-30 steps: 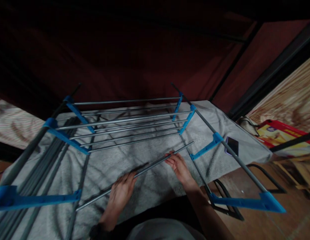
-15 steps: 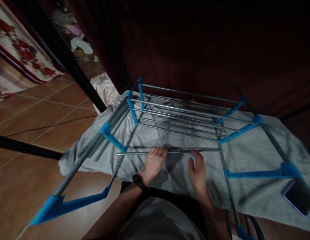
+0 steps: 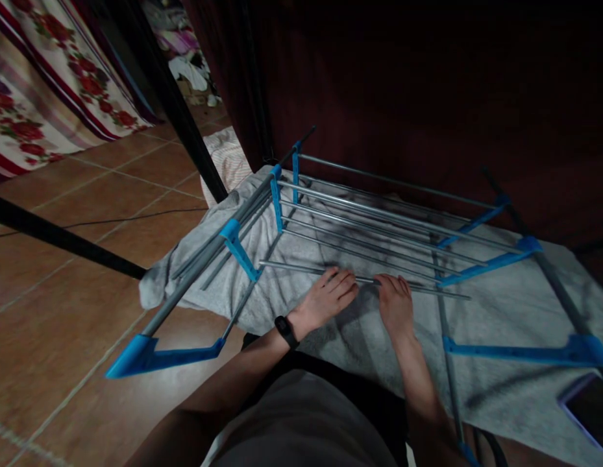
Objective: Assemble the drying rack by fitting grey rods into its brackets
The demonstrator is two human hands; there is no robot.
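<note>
Blanket (image 3: 505,311) comes right up to the person's body, so there's little room on this near side. The left elbow has it easier, out over the open tiled floor (image 3: 87,311). The left hand (image 3: 325,299) lies across the loose rod (image 3: 366,280), fingers draped and thumb hidden; I can't tell whether its grip is closed. Just beside it, the right hand (image 3: 395,303) has a narrow grip, fingers bent over the same rod. That rod is slim, straight and grey, spanning the rack (image 3: 276,201) from side to side, its right end poking past the lower tube there. Farther in, several grey bars (image 3: 403,216) crowd the space, held by bright blue brackets (image 3: 240,251). A phone (image 3: 590,408) lies on the blanket at right. Behind everything hangs a dark red curtain (image 3: 403,97); off left, past a black post (image 3: 174,97), there's flowered cloth (image 3: 89,84).
</note>
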